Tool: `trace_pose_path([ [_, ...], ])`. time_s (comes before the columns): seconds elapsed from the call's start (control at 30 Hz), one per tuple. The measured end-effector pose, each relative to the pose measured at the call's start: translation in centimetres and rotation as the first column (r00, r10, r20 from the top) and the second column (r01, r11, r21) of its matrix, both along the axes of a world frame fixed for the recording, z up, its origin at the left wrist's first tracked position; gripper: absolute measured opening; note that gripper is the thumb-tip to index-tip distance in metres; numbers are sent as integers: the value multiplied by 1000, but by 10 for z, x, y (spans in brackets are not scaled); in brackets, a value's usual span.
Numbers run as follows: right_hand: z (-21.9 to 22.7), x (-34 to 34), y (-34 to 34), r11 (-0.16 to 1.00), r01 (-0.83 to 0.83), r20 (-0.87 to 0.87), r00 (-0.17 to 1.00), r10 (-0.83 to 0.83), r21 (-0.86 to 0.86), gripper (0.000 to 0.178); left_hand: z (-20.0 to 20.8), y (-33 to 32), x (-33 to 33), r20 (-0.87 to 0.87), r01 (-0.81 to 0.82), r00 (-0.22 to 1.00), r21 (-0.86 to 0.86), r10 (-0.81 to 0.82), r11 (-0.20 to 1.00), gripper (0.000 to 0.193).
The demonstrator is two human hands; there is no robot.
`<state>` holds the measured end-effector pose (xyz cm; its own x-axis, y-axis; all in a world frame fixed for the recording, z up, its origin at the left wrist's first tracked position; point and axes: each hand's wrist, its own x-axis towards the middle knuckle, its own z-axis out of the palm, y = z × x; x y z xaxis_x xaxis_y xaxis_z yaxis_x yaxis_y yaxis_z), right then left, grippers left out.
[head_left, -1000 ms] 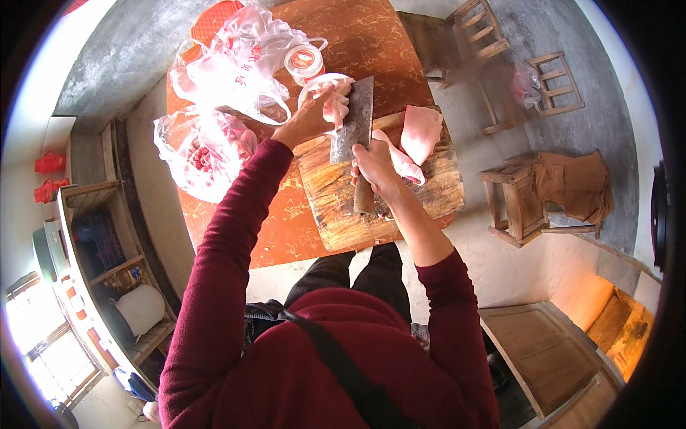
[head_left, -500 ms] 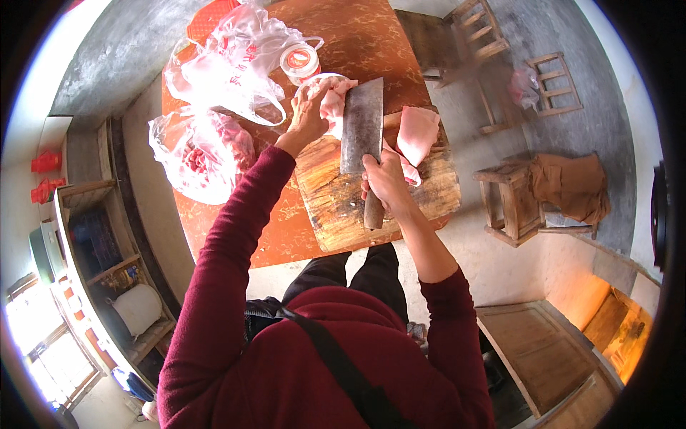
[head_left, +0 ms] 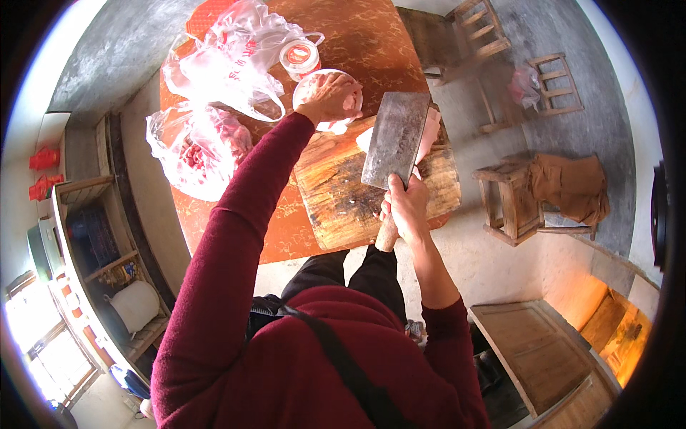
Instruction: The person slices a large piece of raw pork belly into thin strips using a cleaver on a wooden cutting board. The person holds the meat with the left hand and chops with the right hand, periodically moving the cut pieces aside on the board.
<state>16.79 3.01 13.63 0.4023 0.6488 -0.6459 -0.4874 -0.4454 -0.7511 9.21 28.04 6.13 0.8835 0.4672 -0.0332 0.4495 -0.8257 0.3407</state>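
My left hand (head_left: 329,98) rests over pale raw meat (head_left: 350,102) in a white bowl (head_left: 298,90), at the far left corner of the chopping board. Its fingers look spread; their tips are partly lost against the meat. In my right hand (head_left: 407,204) is the wooden handle of a cleaver (head_left: 396,136), its broad dark blade held tilted above the worn wooden chopping board (head_left: 329,193). A larger chunk of raw meat (head_left: 431,134) lies on the board, mostly hidden behind the blade.
On the reddish table (head_left: 357,36) stand a round lidded tub (head_left: 299,57), a white plastic bag (head_left: 229,64) and a clear bag of raw meat (head_left: 204,154). A wooden stool (head_left: 511,200) with a brown cloth (head_left: 568,187) stands right of the table. Shelves (head_left: 107,257) line the left.
The cleaver has moved right and toward me, away from the bowl, and now covers the larger chunk. My left hand has shifted right, over the bowl, along with the small meat pieces.
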Motion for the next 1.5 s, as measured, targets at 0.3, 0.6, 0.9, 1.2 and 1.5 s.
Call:
trace_pose_path([
  [0.3, 3, 0, -35, 997, 55, 15, 998, -55, 45, 16, -8, -11, -29, 100, 312, 935, 228, -341, 922, 48],
  [0.6, 3, 4, -64, 990, 120, 6, 993, -121, 70, 15, -31, 4, -39, 315, 377, 861, 133, -400, 917, 18],
  [0.9, 13, 4, -98, 977, 213, 47, 976, -213, -6, 17, -34, -26, -25, 283, -60, 958, 354, -46, 933, 26],
  [1.2, 17, 13, -130, 934, 349, 105, 934, -341, -73, 16, -37, -144, 14, 259, 254, 933, 14, -249, 967, 45],
  [1.5, 20, 33, -137, 966, 258, 64, 964, -259, 15, 17, -30, -165, 26, 121, 24, 992, 81, -34, 996, 24],
])
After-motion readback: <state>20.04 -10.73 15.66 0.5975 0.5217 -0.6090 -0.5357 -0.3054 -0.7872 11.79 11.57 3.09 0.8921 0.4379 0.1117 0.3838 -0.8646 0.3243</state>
